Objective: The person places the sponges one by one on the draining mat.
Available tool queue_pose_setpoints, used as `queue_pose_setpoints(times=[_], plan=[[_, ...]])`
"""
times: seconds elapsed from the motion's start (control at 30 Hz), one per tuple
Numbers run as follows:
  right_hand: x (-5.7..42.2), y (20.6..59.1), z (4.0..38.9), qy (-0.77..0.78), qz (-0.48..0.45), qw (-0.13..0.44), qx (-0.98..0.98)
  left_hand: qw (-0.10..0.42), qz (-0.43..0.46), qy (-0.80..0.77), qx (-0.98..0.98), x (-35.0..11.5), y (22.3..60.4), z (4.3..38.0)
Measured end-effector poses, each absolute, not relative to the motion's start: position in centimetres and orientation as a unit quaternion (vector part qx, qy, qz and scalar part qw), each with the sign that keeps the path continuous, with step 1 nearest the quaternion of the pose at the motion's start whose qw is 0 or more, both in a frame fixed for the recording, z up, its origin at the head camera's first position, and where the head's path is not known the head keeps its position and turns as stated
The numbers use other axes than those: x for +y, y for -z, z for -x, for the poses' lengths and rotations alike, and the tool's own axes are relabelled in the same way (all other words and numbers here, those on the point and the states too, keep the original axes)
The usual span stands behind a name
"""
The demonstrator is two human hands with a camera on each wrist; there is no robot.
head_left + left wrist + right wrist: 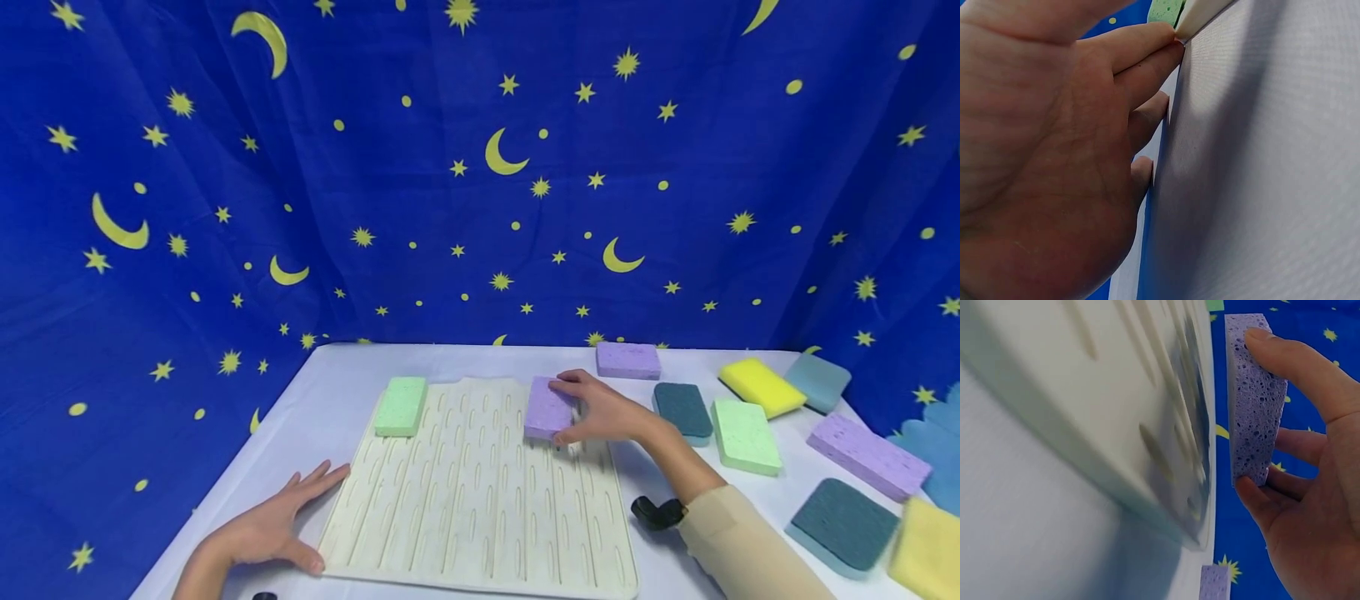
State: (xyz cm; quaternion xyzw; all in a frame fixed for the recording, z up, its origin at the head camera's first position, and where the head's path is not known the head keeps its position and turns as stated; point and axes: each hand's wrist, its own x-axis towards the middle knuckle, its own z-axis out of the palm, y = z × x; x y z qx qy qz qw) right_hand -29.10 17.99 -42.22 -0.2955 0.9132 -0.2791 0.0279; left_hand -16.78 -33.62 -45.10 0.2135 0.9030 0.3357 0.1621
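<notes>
My right hand [600,408] grips a purple sponge [546,408] between thumb and fingers, over the far right part of a cream slotted mat [465,500]. In the right wrist view that purple sponge [1254,406] is held slightly off the mat [1104,394], with a gap between them. A light green sponge [401,407] lies on the mat's far left corner. My left hand [273,517] rests on the table by the mat's left edge, fingers straight and spread, fingertips and thumb at the edge. In the left wrist view its palm [1060,162] shows, holding nothing.
Right of the mat lie several sponges: purple [628,361], dark teal [682,412], light green [746,436], yellow [762,387], blue-grey [817,382], another purple [870,457], another teal [843,525] and pale yellow [930,550]. A blue star-patterned curtain [450,208] hangs behind the white table [345,375].
</notes>
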Motion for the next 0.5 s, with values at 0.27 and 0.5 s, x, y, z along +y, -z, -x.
queue_pose_setpoints(times=[0.27, 0.5], plan=[[16.2, 41.8, 30.0, 0.272, 0.304, 0.027, 0.912, 0.162, -0.213, -0.338, 0.902, -33.6, 45.0, 16.6], [14.6, 41.6, 30.4, 0.279, 0.304, 0.031, 0.91, 0.164, -0.214, -0.342, 0.9, -33.6, 45.0, 16.6]])
